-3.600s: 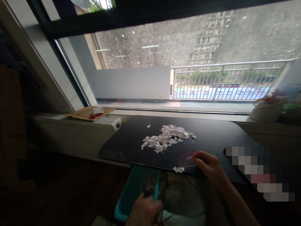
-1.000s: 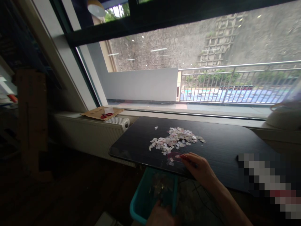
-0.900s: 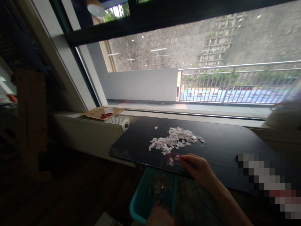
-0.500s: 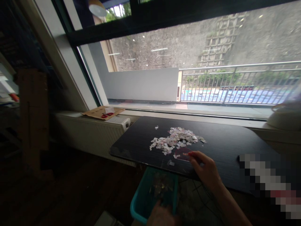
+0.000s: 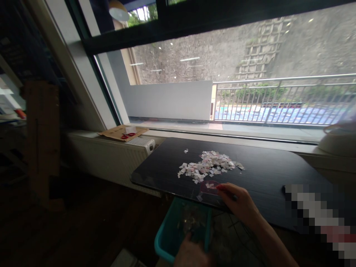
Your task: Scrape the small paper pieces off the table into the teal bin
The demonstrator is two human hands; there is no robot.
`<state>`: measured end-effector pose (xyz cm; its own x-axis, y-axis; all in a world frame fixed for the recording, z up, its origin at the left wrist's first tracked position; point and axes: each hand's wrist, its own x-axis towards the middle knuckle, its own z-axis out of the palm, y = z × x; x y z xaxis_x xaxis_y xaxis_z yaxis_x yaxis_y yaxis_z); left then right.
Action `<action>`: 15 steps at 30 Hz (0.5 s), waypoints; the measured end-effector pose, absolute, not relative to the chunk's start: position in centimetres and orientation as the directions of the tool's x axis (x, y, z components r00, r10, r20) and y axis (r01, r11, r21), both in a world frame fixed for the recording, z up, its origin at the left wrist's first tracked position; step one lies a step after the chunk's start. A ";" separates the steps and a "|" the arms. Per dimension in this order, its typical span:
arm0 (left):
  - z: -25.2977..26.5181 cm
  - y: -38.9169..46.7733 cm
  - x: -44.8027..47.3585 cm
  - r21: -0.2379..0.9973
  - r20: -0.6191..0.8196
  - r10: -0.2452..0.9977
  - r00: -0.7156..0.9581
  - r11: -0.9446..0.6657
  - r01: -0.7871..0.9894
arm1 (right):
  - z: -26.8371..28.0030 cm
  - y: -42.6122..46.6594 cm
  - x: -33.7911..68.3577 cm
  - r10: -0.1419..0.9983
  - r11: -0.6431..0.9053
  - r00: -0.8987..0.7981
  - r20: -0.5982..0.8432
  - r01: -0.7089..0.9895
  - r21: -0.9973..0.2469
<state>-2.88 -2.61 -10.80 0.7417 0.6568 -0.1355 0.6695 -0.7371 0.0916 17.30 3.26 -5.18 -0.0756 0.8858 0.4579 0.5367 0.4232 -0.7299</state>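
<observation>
My right hand pinches the edge of a reddish see-through plastic scraper, which lies low over the dark table near its front edge. A few paper bits rest on or under the scraper. Just beyond it spreads a loose heap of small white and pinkish paper pieces. Below the table edge stands a teal bin with crumpled, shiny clear stuff inside. My left hand, dark and blurred, is closed over the bin's near rim; its fingertips are partly hidden.
The black table stands against the window sill. At left, red-handled scissors lie on brown paper above a radiator. A pale rounded object sits on the right sill. Cables hang under the table.
My right hand has drawn the scraper left and toward the table's front edge, with paper bits moving along. My left hand and the bin have stayed nearly in place.
</observation>
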 end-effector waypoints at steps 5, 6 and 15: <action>-6.8 -2.1 -2.2 0.028 -0.267 0.582 0.768 -0.792 0.610 | -5.0 3.1 17.3 0.897 0.400 -0.062 0.438 0.537 -0.743; -6.2 -2.0 -2.1 0.015 -0.300 0.573 0.762 -0.796 0.605 | -4.9 3.1 17.2 0.899 0.395 -0.059 0.435 0.541 -0.742; -6.3 -1.8 -2.7 0.028 -0.276 0.608 0.744 -0.769 0.638 | -4.1 2.8 17.3 0.911 0.310 0.078 0.405 0.519 -0.797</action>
